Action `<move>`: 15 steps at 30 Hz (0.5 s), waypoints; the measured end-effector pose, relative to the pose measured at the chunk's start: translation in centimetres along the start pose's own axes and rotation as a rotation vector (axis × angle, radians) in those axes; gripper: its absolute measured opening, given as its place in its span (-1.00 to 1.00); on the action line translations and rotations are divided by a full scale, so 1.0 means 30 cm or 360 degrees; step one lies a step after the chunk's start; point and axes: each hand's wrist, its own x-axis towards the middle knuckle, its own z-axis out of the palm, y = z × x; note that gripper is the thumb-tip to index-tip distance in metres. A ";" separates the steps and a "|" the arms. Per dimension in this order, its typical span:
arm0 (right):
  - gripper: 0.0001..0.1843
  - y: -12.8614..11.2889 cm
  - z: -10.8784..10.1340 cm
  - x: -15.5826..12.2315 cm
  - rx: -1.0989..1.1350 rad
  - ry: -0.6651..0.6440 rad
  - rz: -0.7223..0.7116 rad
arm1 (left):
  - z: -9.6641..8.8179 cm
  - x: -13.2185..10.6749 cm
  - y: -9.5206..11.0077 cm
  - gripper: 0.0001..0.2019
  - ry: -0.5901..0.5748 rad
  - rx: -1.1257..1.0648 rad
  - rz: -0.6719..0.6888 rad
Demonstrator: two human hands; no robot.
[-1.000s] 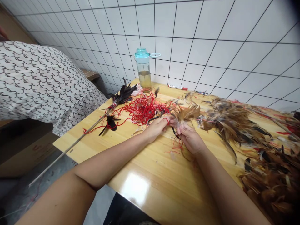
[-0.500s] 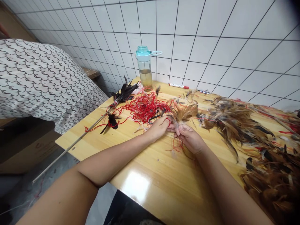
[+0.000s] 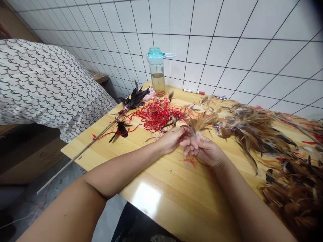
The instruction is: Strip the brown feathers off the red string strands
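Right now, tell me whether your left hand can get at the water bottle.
Probably yes, once it leaves the brown feather bunch: only a loose red thread tangle lies between the left hand and the water bottle, nothing rigid.

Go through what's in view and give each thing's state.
Left hand, closed on the brown feather tuft, red string at its fingers
Right hand, closed on the tuft's lower end
Red string tangle, loose on the table
Water bottle, upright, lid on, partly full
Feathered stick, lying across the table edge
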 end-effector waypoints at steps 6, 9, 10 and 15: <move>-0.56 -0.005 -0.004 0.009 -0.0050 0.0141 -0.0172 | -0.009 -0.001 0.002 -0.75 0.0192 0.0110 0.0184; -0.58 -0.015 -0.043 0.015 0.0023 0.0399 -0.0316 | -0.007 -0.004 0.020 -0.82 0.0418 0.0244 0.0260; -0.59 -0.017 -0.054 0.016 0.0044 0.0463 -0.0335 | -0.006 -0.005 0.026 -0.84 0.0477 0.0322 0.0267; -0.59 -0.012 -0.059 0.024 -0.0027 0.0599 -0.0341 | -0.014 -0.006 0.036 -0.78 0.0488 0.0528 0.0314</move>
